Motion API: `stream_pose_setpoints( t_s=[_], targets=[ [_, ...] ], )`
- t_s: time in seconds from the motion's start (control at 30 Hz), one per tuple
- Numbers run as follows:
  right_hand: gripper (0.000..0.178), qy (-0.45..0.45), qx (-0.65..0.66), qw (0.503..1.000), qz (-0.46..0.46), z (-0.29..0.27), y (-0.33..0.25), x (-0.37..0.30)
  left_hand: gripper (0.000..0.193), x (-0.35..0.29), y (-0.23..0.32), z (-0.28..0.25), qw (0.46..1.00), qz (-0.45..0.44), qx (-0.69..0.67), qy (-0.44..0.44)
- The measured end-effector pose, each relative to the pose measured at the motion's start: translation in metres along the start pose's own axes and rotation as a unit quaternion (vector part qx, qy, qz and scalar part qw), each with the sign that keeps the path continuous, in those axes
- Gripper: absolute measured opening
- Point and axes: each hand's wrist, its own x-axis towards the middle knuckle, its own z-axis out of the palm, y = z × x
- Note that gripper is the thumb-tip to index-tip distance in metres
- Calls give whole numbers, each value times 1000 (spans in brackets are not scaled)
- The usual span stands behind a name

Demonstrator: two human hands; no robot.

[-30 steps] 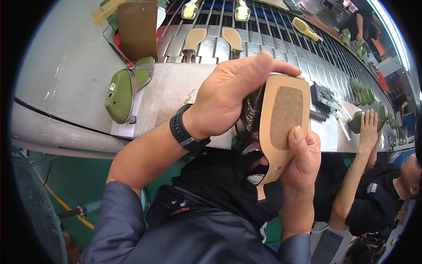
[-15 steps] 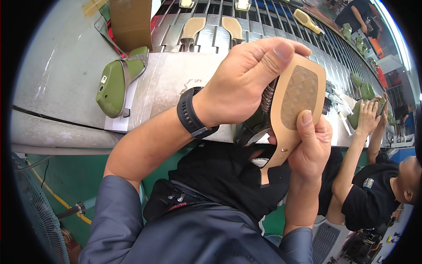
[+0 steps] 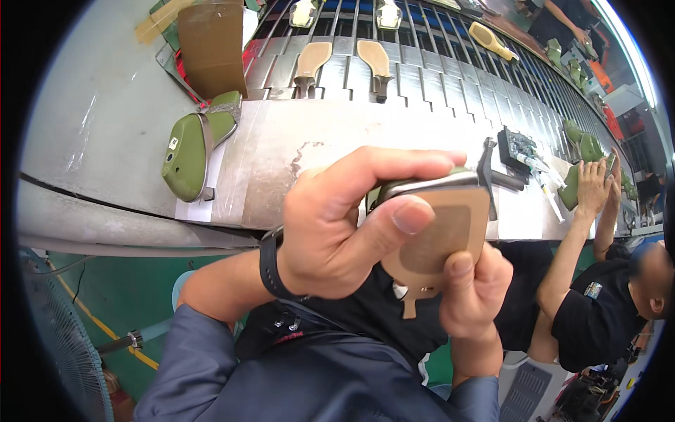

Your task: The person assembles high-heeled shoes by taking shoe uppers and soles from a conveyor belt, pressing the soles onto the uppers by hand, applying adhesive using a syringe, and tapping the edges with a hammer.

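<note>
The left hand (image 3: 327, 239), its fingers (image 3: 404, 166) curled around the toe of a tan-soled shoe (image 3: 436, 235), grasped it together with the right hand (image 3: 474, 302), whose thumb (image 3: 460, 271) lay against the underside. Beyond those fingers rested a hammer (image 3: 486, 176); leftward, a green shoe last (image 3: 187, 156) lay on the worktop (image 3: 274, 141).

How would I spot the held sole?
Start at the pale workbench. At its near edge, the left hand and right hand grip the tan sole, its darker panel showing. Two similar soles are on the metal slats beyond; this one is held.
</note>
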Motion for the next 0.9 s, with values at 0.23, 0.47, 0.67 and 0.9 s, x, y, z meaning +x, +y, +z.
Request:
stream_pose_setpoints(
  t_s=[0.23,0.47,0.67,0.9],
  targets=[
    [27,-25,-15,1000,6,19,-10,-14,24,-19,24,6,989,-48,-98,99],
    [18,-59,-57,996,-28,30,-12,-16,27,-18,42,-6,991,-84,-35,93],
    [18,-97,-95,978,-160,43,-7,-1,30,-17,45,-17,985,-108,74,112],
    [11,-61,-50,993,-90,43,6,8,25,-20,34,-31,964,-94,167,183]
  ],
)
